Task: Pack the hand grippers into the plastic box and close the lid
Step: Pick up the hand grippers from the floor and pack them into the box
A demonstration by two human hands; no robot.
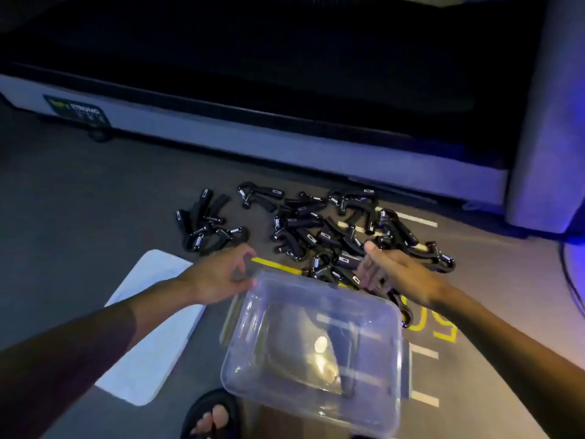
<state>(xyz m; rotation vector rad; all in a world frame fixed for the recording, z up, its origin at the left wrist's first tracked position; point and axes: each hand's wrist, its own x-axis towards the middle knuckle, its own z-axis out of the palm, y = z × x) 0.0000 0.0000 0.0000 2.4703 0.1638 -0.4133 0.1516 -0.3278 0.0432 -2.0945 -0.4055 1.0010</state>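
A clear plastic box [235, 369] stands open on the floor in front of me, with nothing plainly inside it. Its white lid [152, 327] lies flat to the left. Several black hand grippers [316, 229] with steel springs are heaped beyond the box, and a smaller cluster of grippers [205, 223] lies further left. My left hand [218, 274] is at the box's far left corner, fingers loosely curled and holding nothing. My right hand [392, 270] reaches with straight fingers over the near edge of the heap. A gripper [403, 308] lies under that hand.
A treadmill base [253, 144] runs across the floor behind the grippers, with a grey upright [544, 122] at the right. Yellow floor markings [275, 266] show near the box. My sandalled foot [212, 416] is by the box's near left corner. A cable [569, 280] lies at the far right.
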